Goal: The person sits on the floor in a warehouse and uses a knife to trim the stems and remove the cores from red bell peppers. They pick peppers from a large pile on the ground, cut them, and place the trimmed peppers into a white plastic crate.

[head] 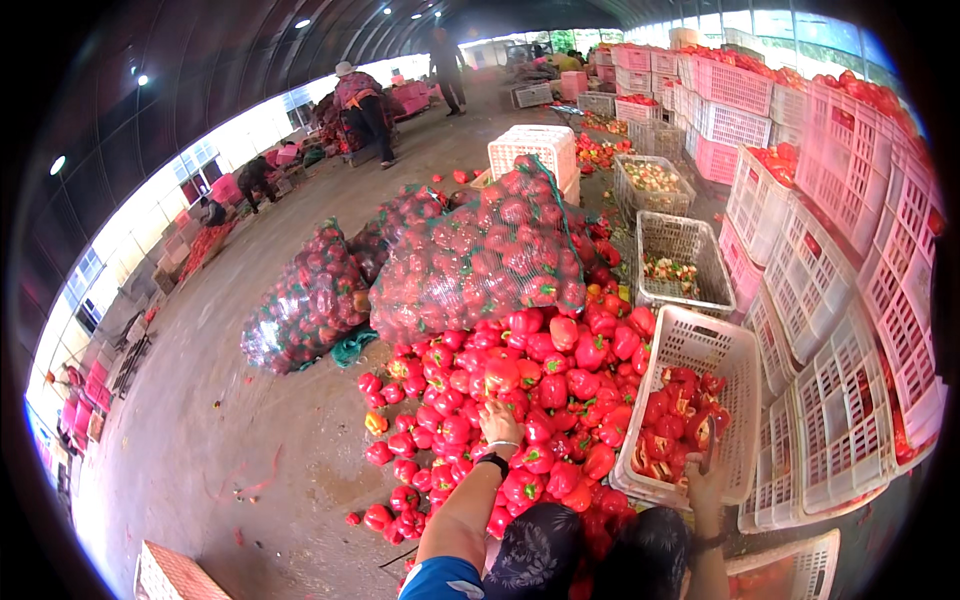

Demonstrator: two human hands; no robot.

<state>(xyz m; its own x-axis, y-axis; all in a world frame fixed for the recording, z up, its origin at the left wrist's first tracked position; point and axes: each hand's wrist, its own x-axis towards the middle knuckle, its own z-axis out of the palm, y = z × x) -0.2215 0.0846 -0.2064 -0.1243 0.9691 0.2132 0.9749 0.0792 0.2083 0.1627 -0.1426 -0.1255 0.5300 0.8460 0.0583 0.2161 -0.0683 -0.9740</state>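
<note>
A large heap of whole red bell peppers [551,394] lies on the floor in front of my knees. My left hand [501,424] reaches onto the heap, its fingers among the peppers; whether they have closed on one is not clear. At the near edge of a white plastic crate [705,334], my right hand [703,484] grips what looks like a small knife [711,441], blade upward. Cut pieces of red pepper [675,420] fill the lower part of that crate. Green-and-red mesh sacks full of peppers [480,262] rest behind the heap.
Stacked pink and white crates [840,420] of peppers form a wall to my right. Beyond the near crate stand a crate with some trimmings [682,247] and another fuller one [652,184]. Another crate [814,562] is at lower right. People work farther back on the concrete floor [225,390].
</note>
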